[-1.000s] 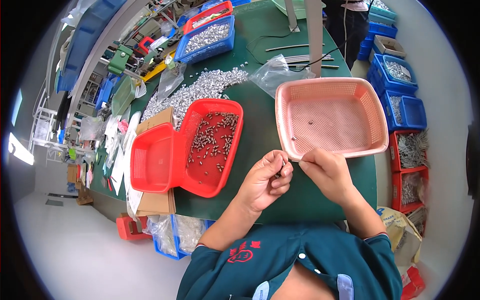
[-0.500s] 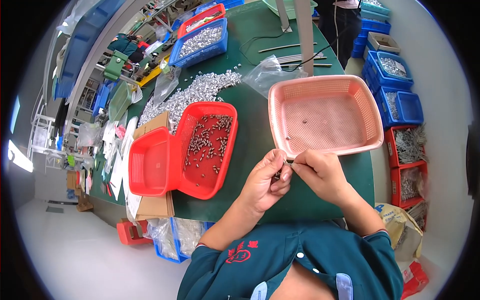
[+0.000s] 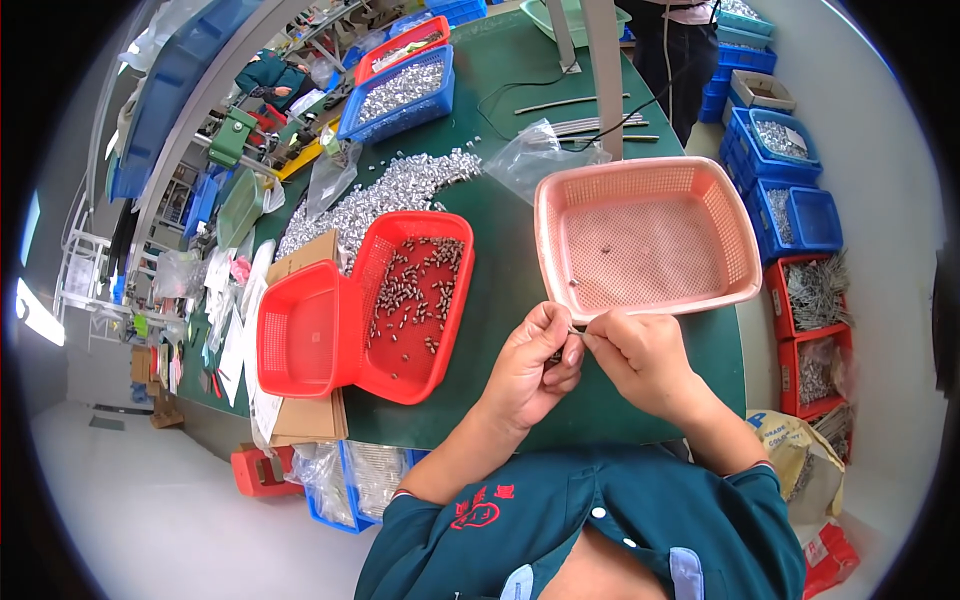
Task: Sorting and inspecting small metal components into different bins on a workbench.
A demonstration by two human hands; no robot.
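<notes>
In front of my chest, both hands meet just below the near edge of a pink plastic basket (image 3: 640, 302). My left hand (image 3: 530, 370) is closed, with small dark metal parts (image 3: 554, 357) partly showing in its curled fingers. Its thumb and forefinger pinch a tiny metal piece (image 3: 575, 330). Against that piece, my right hand (image 3: 645, 362) is closed in a pinch; what lies between its fingertips is too small to name. Two small metal parts lie in the pink basket. To the left, a red basket (image 3: 462, 300) holds many small metal fittings (image 3: 400, 295).
An empty-looking red basket (image 3: 300, 330) overlaps the other one. Behind them spreads a pile of silvery metal pieces (image 3: 390, 190). A blue basket (image 3: 400, 95), clear plastic bags (image 3: 545, 160), metal rods (image 3: 590, 125) and a frame post (image 3: 606, 80) stand or lie farther back. Filled bins (image 3: 790, 215) line the right.
My hands stay together at nearly the same place. The right hand has turned slightly at the pinch. The whole view has shifted a little.
</notes>
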